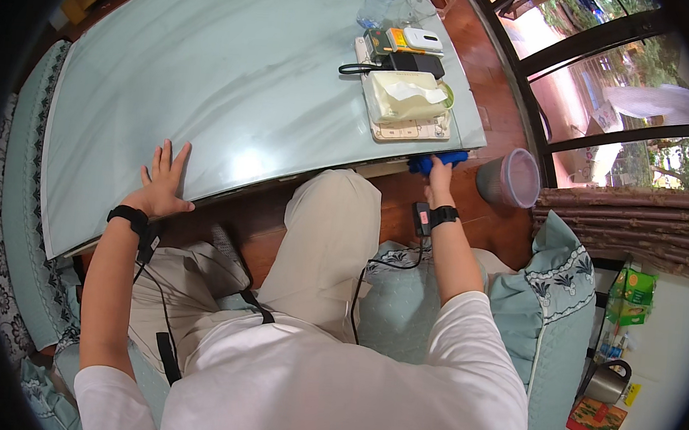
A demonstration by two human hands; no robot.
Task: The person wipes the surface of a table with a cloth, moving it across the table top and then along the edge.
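My left hand (160, 188) rests on the near left edge of the pale marbled table (202, 85), palm down with the fingers spread. A bunched blue cloth (449, 156) is in my right hand (439, 182), at the table's near edge toward the right corner. The fingers of that hand are closed around part of it. Just beyond the cloth, a soft tissue pack (392, 110) lies on a patterned board (410, 130), with a white tissue sticking out of its top.
Behind the tissues lie a black case (419, 65) with a strap, a small white device (422, 40) and small boxes. A water bottle (379, 6) stands farther back. A waste bin (507, 178) is on the floor at right, beside the window (625, 91). Cushioned seating (402, 299) surrounds me.
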